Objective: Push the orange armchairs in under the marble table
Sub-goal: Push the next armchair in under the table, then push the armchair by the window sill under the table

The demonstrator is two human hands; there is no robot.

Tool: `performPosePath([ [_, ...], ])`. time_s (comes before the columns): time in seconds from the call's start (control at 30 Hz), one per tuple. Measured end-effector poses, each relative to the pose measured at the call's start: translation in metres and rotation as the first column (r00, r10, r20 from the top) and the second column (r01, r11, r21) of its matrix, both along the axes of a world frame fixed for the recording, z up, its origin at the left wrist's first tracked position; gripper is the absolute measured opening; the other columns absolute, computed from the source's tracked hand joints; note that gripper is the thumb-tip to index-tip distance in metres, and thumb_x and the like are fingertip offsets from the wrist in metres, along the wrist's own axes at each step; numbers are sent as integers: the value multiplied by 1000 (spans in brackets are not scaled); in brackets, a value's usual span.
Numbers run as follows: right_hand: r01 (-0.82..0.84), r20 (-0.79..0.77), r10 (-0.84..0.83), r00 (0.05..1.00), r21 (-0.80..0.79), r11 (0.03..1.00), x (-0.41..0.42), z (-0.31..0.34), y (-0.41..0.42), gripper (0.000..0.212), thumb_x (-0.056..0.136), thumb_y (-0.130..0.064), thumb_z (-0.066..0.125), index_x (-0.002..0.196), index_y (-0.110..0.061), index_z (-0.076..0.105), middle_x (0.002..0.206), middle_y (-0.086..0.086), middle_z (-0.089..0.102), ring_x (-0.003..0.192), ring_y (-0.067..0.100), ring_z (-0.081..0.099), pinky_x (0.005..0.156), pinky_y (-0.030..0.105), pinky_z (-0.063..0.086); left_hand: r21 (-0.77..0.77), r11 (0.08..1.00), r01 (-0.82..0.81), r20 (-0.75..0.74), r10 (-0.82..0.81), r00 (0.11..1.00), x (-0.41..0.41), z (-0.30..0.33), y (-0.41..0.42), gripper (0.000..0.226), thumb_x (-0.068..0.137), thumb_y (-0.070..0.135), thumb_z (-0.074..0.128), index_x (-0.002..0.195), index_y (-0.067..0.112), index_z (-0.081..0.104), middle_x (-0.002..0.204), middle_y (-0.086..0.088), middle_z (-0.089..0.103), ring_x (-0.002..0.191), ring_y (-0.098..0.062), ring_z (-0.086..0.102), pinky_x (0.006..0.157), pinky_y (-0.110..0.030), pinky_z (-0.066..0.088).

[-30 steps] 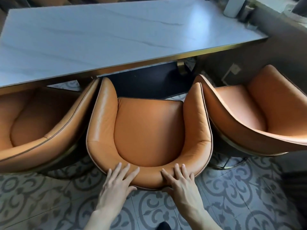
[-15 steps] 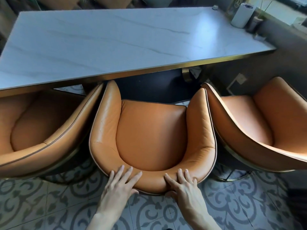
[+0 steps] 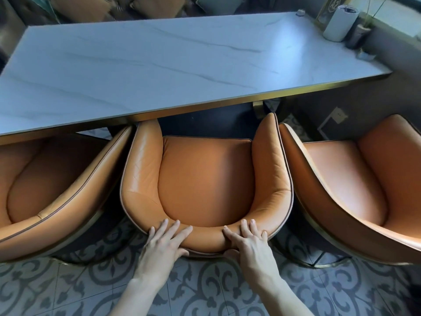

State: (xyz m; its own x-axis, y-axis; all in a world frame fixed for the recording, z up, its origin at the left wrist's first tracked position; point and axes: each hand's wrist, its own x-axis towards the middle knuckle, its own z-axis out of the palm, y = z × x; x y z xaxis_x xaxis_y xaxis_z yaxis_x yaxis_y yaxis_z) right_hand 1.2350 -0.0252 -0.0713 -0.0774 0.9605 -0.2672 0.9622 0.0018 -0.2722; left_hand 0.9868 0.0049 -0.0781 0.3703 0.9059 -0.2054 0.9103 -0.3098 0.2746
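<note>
Both hands rest on the curved back rim of the middle armchair (image 3: 205,179). Left hand (image 3: 163,245): fingers spread wide and flat over the rim, thumb hooked on its outer face. Right hand (image 3: 249,244): fingers closer together on top, thumb tucked under the rim, so a light pinch on the padding.

Change over the last 1 s: the armrest tips have closed on the table's gold edge; the left tip now sits at or just under it, the right tip just short. Hand placement on the rim is unchanged. Reading: the push is underway, chair partly in, seat cushion not yet under the top.

Left armchair (image 3: 52,179) has its front already tucked beneath the marble table (image 3: 159,65). Right armchair (image 3: 355,179) stands angled and clear of the table end, touching or nearly touching the middle one; likely the next to move.

Floor (image 3: 205,290) is patterned tile, so the legs may catch on grout lines.
</note>
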Motion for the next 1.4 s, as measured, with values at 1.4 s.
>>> performPosePath([
  [1.4, 455, 101, -474, 875, 163, 875, 406, 218, -145, 87, 85, -79, 47, 156, -39, 16, 165, 8, 16, 151, 27, 11, 119, 53, 19, 162, 941, 297, 136, -320, 938, 450, 222, -36, 83, 81, 72, 53, 150, 38, 19, 157, 4, 27, 143, -19, 22, 117, -44, 16],
])
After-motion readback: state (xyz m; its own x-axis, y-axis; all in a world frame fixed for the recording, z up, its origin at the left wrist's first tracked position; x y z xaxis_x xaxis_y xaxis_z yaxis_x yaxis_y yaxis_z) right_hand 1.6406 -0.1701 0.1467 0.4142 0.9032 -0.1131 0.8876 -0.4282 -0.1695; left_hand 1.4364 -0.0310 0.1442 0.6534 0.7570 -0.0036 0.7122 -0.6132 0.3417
